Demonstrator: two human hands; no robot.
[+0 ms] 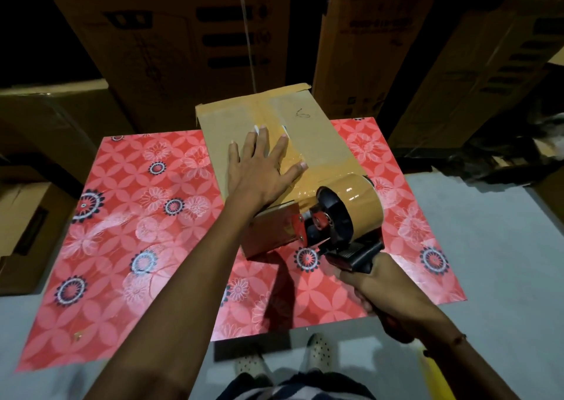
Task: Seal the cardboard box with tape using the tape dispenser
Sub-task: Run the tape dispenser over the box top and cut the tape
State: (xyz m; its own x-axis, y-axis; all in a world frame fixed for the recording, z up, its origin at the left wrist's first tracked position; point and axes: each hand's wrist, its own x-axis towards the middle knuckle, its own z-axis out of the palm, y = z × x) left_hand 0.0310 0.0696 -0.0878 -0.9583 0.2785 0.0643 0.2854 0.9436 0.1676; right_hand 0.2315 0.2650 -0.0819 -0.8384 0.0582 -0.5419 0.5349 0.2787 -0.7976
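Note:
A small closed cardboard box (317, 137) lies on a red flowered table (131, 247). A strip of brown tape (293, 167) runs along its top seam toward me. My left hand (262, 170) rests flat on the box top, fingers spread, partly on the tape. My right hand (387, 293) grips the handle of a black and red tape dispenser (335, 228) carrying a brown tape roll (363, 204). The dispenser's head sits at the near end of the box, over its near edge, with tape stretched from the roll to the seam.
Large cardboard cartons (183, 39) stand stacked behind and to both sides of the table. Another open carton (27, 225) sits on the floor at the left. Grey floor (503, 247) shows on the right, and my feet (317, 354) are below the table's near edge.

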